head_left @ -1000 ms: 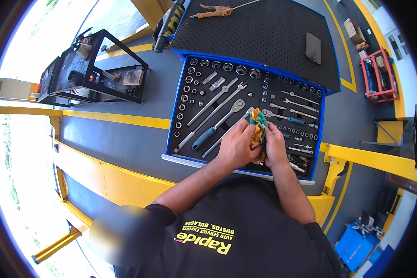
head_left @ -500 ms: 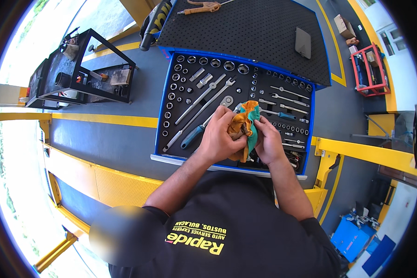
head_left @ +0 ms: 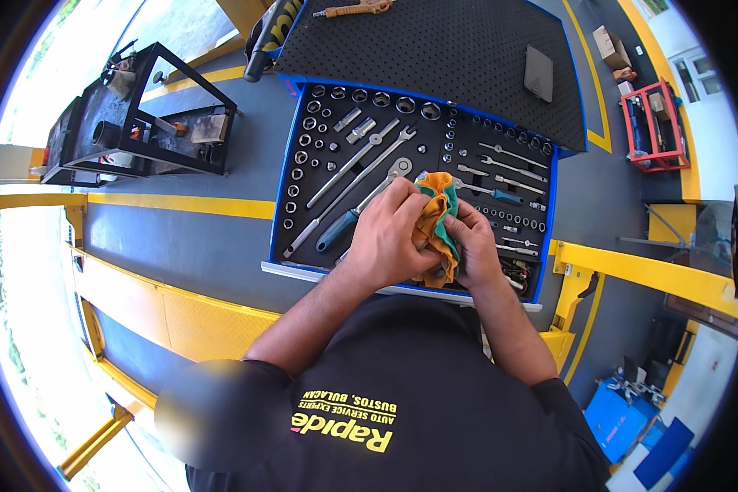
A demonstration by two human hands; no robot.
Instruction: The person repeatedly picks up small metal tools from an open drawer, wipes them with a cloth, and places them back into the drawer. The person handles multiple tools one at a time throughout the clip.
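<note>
A crumpled orange and teal cloth (head_left: 437, 215) is bunched between my two hands above an open tool drawer (head_left: 303, 273). My left hand (head_left: 389, 234) is closed around its left side, fingers curled over the folds. My right hand (head_left: 476, 246) pinches the teal edge from the right. Whether something is wrapped inside the cloth, I cannot tell. Beneath lie rows of chrome sockets (head_left: 406, 105), a long combination wrench (head_left: 367, 182) and a ratchet with a blue-grey handle (head_left: 338, 230). To the right of the cloth is a blue-handled driver (head_left: 505, 197). My hands hide the drawer's front middle.
Black perforated matting (head_left: 435, 49) covers the cabinet top, with a flat grey device (head_left: 539, 74) and an orange air blow gun (head_left: 357, 8) on it. A black metal cart (head_left: 152, 107) stands left, a red cart (head_left: 656, 123) far right. A yellow beam (head_left: 648, 277) crosses at right.
The cloth has been turned and regathered, so more orange and less teal now faces up. Both hands stay on it, with the left hand's fingers slightly higher over the folds.
</note>
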